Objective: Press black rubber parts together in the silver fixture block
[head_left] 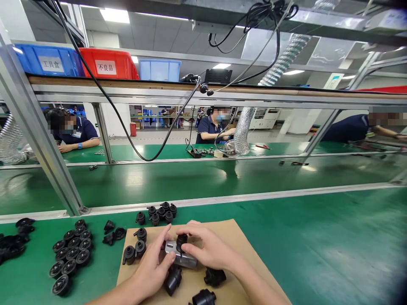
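Observation:
A silver metal block (187,260) with a slot lies on a brown cardboard sheet (235,241). On top of it stands a black round part (181,240), which my right hand (210,248) pinches between thumb and fingers. My left hand (152,264) rests against the block's left end, thumb and fingers apart around that end. Close to the hands on the cardboard lie a black cylindrical part (173,279), another black part (215,276) and a third (203,297) at the bottom edge. Several black parts with side spouts (140,249) sit left of my left hand.
Rows of black round caps (73,253) stand on the green table (318,245) at left, a dark pile (12,243) farther left. More spouted parts (161,213) sit behind the cardboard. A metal post (47,127) rises at left; a black cable (127,135) hangs ahead. People sit across.

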### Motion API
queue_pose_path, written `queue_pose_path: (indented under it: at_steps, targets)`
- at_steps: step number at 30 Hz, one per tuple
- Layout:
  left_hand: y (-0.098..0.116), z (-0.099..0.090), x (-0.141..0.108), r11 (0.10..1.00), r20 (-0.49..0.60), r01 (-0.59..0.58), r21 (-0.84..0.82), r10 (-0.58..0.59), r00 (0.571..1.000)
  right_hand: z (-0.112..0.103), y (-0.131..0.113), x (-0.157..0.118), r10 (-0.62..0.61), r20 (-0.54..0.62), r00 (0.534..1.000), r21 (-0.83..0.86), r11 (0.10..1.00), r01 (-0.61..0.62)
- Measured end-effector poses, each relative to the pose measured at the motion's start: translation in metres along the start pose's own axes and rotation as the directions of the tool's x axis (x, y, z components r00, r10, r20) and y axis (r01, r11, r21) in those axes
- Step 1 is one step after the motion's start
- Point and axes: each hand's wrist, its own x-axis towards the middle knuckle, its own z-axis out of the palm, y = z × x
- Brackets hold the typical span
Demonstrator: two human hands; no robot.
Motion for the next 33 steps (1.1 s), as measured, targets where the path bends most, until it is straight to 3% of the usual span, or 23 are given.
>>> queue_pose_path:
  at_steps: [12,20,29,33]
  targets:
    - [0.000,0.002,0.004,1.000,-0.022,0.021,0.007,-0.020,1.000,0.000,0.006,0.002,-0.074,0.029,0.997,-0.075,0.994,0.076]
    - [0.011,0.000,0.006,0.998,-0.020,0.054,-0.033,-0.054,0.998,0.001,0.009,0.003,0.004,0.000,1.000,-0.134,0.991,-0.004]
    - [0.009,-0.001,0.007,0.998,0.000,0.052,-0.029,-0.052,0.999,-0.003,0.003,0.002,-0.065,0.097,0.993,-0.085,0.994,0.073]
    - [0.005,-0.001,0.007,0.999,-0.007,0.048,-0.018,-0.048,0.999,-0.016,0.019,-0.001,-0.052,0.045,0.998,-0.005,0.999,0.052]
